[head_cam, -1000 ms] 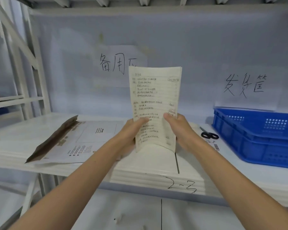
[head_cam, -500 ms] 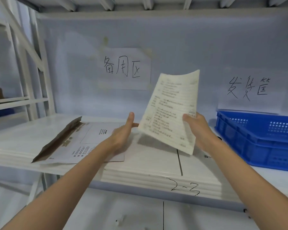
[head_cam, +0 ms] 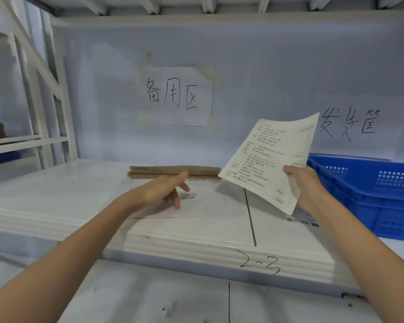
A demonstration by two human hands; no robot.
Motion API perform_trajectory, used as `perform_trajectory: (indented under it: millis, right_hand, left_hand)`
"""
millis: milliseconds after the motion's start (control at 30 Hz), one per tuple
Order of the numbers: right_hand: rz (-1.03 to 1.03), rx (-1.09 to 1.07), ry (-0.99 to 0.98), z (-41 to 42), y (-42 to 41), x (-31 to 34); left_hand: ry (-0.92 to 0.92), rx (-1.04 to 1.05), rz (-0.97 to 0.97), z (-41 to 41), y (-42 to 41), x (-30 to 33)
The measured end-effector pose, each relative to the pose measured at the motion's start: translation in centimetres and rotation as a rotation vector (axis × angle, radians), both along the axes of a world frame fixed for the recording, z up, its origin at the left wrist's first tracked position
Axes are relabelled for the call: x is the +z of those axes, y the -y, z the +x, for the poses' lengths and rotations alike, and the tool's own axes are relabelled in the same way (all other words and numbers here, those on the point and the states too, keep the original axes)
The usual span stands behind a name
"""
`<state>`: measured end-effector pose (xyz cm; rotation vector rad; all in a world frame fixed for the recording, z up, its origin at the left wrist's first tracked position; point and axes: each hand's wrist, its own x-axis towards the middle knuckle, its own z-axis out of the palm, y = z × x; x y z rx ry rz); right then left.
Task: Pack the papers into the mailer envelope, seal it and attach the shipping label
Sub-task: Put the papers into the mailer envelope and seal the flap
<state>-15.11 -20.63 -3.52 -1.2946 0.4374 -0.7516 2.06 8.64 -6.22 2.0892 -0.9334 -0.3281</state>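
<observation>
My right hand (head_cam: pixel 306 190) grips a thin stack of handwritten papers (head_cam: pixel 271 164) by the lower right corner and holds it tilted above the shelf. The white mailer envelope (head_cam: pixel 210 206) lies flat on the shelf in the middle, with its brown flap (head_cam: pixel 173 171) open at the far end. A small barcode sticker (head_cam: pixel 188 195) sits on its face. My left hand (head_cam: pixel 163 194) rests on the envelope with fingers spread, holding nothing. Under my right wrist a printed sheet (head_cam: pixel 300 221) shows a corner; it may be the shipping label.
A blue plastic crate (head_cam: pixel 371 197) stands at the right on the shelf. The white shelf's front edge (head_cam: pixel 196 243) is marked "2-3". Two handwritten paper signs (head_cam: pixel 175 96) hang on the back wall. A white rack frame (head_cam: pixel 44 89) rises at the left.
My left hand has let go of the papers and dropped onto the envelope. The envelope now lies in the middle with its flap at the far end. My right hand swung the papers right.
</observation>
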Motion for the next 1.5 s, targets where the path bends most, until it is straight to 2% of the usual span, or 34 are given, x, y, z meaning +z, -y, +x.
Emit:
perform_trajectory:
  millis: [67, 133, 200, 267, 433, 600, 867, 967, 1067, 1200, 1367, 1500]
  right_hand:
    - [0.019, 0.014, -0.01, 0.0, 0.2, -0.2]
    - [0.018, 0.042, -0.038, 0.1, 0.1, -0.3]
    - [0.011, 0.065, -0.061, 0.2, 0.0, -0.4]
    - [0.012, 0.084, -0.071, 0.2, -0.1, -0.5]
    - [0.088, 0.213, -0.053, 1.2, -1.6, 0.2]
    - [0.143, 0.349, -0.077, 4.8, -5.9, 0.1]
    - [0.134, 0.249, -0.209, 6.7, -6.6, -2.0]
    - [0.093, 0.208, -0.217, 6.0, -6.3, -1.9]
    - [0.099, 0.218, -0.098, 5.4, -6.8, -0.1]
    - [0.231, 0.328, 0.018, 5.8, -9.4, 1.0]
    - [0.325, 0.411, -0.057, 7.0, -12.6, -1.5]
    - [0.262, 0.357, -0.153, 7.6, -11.5, -3.3]
  left_hand:
    - [0.197, 0.119, 0.043, 0.5, 0.9, -0.6]
    - [0.354, 0.248, 0.261, 0.7, 1.8, -1.6]
    - [0.354, 0.275, 0.512, 0.8, 2.6, -2.5]
    - [0.338, 0.223, 0.615, 0.8, 3.1, -2.9]
    - [0.312, 0.023, 0.51, 1.1, 2.7, -2.0]
    - [0.25, -0.016, 0.434, 1.3, 2.5, -1.9]
    - [0.311, -0.174, 0.344, 1.4, 1.2, -2.2]
    - [0.325, -0.185, 0.344, 1.3, 1.0, -2.1]
    - [0.339, -0.175, 0.35, 1.1, 1.0, -2.0]
    - [0.378, -0.146, 0.387, 1.2, 1.2, -2.2]
    - [0.251, -0.133, 0.256, 0.6, 0.6, -2.5]
    - [0.207, -0.1, 0.246, 0.6, 0.6, -2.6]
